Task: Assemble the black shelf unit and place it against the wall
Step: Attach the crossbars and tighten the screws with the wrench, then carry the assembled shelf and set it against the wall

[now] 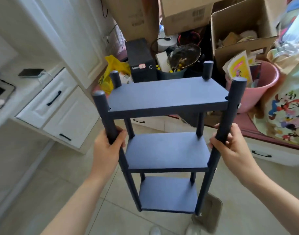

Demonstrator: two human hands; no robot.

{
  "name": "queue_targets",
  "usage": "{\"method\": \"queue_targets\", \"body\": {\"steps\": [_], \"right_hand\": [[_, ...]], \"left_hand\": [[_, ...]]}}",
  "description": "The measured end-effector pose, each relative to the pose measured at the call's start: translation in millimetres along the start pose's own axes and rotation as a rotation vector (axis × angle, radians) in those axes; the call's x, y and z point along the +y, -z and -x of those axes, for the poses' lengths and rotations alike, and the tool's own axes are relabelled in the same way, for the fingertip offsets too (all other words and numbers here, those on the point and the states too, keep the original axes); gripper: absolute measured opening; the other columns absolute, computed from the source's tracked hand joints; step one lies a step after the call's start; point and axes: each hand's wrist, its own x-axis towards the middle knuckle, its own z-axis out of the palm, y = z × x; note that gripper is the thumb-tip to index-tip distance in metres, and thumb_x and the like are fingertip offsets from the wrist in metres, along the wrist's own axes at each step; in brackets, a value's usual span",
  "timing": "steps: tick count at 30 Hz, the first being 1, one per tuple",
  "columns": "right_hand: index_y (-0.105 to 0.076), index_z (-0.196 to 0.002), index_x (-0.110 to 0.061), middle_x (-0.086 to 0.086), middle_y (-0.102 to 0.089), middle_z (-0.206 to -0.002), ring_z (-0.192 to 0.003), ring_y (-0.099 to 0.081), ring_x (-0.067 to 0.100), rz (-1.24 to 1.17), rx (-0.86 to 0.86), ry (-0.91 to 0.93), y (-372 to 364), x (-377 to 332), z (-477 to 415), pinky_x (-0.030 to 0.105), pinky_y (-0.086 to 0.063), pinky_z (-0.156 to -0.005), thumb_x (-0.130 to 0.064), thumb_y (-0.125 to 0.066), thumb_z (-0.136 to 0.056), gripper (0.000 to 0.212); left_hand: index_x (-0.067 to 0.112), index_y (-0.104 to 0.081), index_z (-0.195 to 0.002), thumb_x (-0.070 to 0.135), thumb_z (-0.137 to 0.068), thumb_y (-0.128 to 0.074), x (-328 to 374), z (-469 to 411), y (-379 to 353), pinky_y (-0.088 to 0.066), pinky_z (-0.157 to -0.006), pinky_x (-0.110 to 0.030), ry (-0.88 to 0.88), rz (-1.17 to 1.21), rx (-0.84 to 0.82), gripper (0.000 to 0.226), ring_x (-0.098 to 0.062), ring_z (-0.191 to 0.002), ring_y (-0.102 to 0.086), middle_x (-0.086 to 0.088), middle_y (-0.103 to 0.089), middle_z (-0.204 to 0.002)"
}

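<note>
Shelf unit (167, 97): dark, three tiers, four round posts, assembled and upright in the middle of my view. It stands over the tiled floor (77, 192); I cannot tell whether its feet touch down.

Left hand (108, 148): fingers curled round the near left post (103, 112), gripping between the top and middle tiers.

Right hand (233, 146): fingers and thumb wrapped round the near right post (233, 102) at about the same height.

Surroundings:
- White cabinet (60, 102) with black handles to the left.
- Beyond the unit, on the far side, a black box (140, 60) with a yellow bag (114, 65) just left of it.
- Cardboard boxes (184, 14) stacked farther back.
- Pink bucket (257, 99) at far right, close to the top tier's right end. A cartoon-print bag (284, 112) is beside it.
</note>
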Motion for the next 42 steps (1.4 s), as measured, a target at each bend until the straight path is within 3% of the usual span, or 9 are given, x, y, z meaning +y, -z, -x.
{"method": "queue_targets", "body": {"steps": [7, 11, 15, 21, 30, 35, 39, 42], "right_hand": [[-0.05, -0.1, -0.026, 0.004, -0.062, -0.092, -0.095, -0.063, 0.024, 0.014, 0.091, -0.126, 3.1, -44.2, 76.3, 0.036, -0.049, -0.087, -0.003, -0.057, -0.096, 0.025], [-0.052, -0.099, -0.029, 0.006, -0.062, -0.096, -0.098, -0.062, 0.024, -0.02, 0.202, -0.166, 4.7, -56.7, 115.8, 0.029, -0.05, -0.085, -0.005, -0.057, -0.096, 0.025], [-0.057, -0.099, -0.031, -0.007, -0.067, -0.091, -0.095, -0.065, 0.013, -0.072, 0.299, -0.167, 9.8, -65.6, 153.8, 0.023, -0.047, -0.082, -0.005, -0.062, -0.094, 0.027], [-0.058, -0.1, -0.031, -0.008, -0.067, -0.088, -0.095, -0.067, 0.016, -0.099, 0.507, -0.178, 26.9, -64.2, 200.7, 0.032, -0.053, -0.088, 0.001, -0.062, -0.092, 0.033], [-0.06, -0.102, -0.029, 0.003, -0.067, -0.091, -0.097, -0.066, 0.022, -0.148, 0.765, -0.184, 98.2, -40.6, 266.0, 0.04, -0.052, -0.093, 0.002, -0.064, -0.09, 0.033], [-0.061, -0.098, -0.029, -0.001, -0.069, -0.086, -0.094, -0.068, 0.022, -0.169, 0.892, -0.232, 167.1, -20.2, 311.0, 0.042, -0.053, -0.092, 0.005, -0.065, -0.088, 0.035], [-0.062, -0.096, -0.029, -0.005, -0.071, -0.083, -0.091, -0.069, 0.019, -0.155, 0.934, -0.256, 239.1, -4.0, 349.4, 0.037, -0.054, -0.088, 0.006, -0.066, -0.087, 0.036], [-0.062, -0.098, -0.028, -0.007, -0.071, -0.086, -0.092, -0.069, 0.019, -0.118, 0.937, -0.262, 290.7, 5.6, 371.5, 0.032, -0.053, -0.088, 0.006, -0.067, -0.086, 0.036]], "left_hand": [[0.005, -0.056, -0.089, 0.02, -0.097, -0.064, 38.7, 45.1, 39.8, -0.046, -0.063, -0.017, 0.05, 0.067, -0.089, 0.019, -0.013, -0.066, -0.055, -0.006, -0.057, -0.073], [0.012, -0.054, -0.085, 0.015, -0.097, -0.065, 49.5, 66.3, 48.8, -0.042, -0.066, -0.027, 0.054, 0.156, -0.158, 0.017, -0.014, -0.066, -0.05, -0.002, -0.052, -0.071], [0.016, -0.054, -0.084, 0.012, -0.096, -0.065, 58.6, 76.2, 49.7, -0.041, -0.067, -0.03, 0.054, 0.232, -0.212, 0.017, -0.015, -0.067, -0.048, -0.003, -0.051, -0.072], [0.015, -0.055, -0.078, 0.006, -0.093, -0.067, 75.8, 96.3, 29.4, -0.04, -0.062, -0.026, 0.037, 0.276, -0.325, 0.021, -0.015, -0.064, -0.047, 0.0, -0.052, -0.067], [0.017, -0.06, -0.077, 0.006, -0.092, -0.067, 127.3, 141.8, -55.0, -0.045, -0.057, -0.014, -0.081, 0.308, -0.577, 0.02, -0.006, -0.059, -0.052, 0.01, -0.057, -0.061], [0.017, -0.056, -0.069, 0.001, -0.09, -0.067, 145.6, 195.6, -127.2, -0.042, -0.063, -0.024, -0.065, 0.317, -0.679, 0.029, -0.013, -0.061, -0.047, 0.003, -0.051, -0.062], [0.017, -0.052, -0.067, 0.013, -0.078, -0.065, 166.2, 253.1, -195.4, -0.038, -0.062, -0.027, -0.048, 0.335, -0.709, 0.017, -0.014, -0.062, -0.043, 0.0, -0.048, -0.062], [0.015, -0.053, -0.067, 0.001, -0.084, -0.062, 176.0, 288.0, -240.4, -0.037, -0.064, -0.03, -0.048, 0.333, -0.708, 0.024, -0.015, -0.063, -0.044, -0.003, -0.048, -0.065]]}}
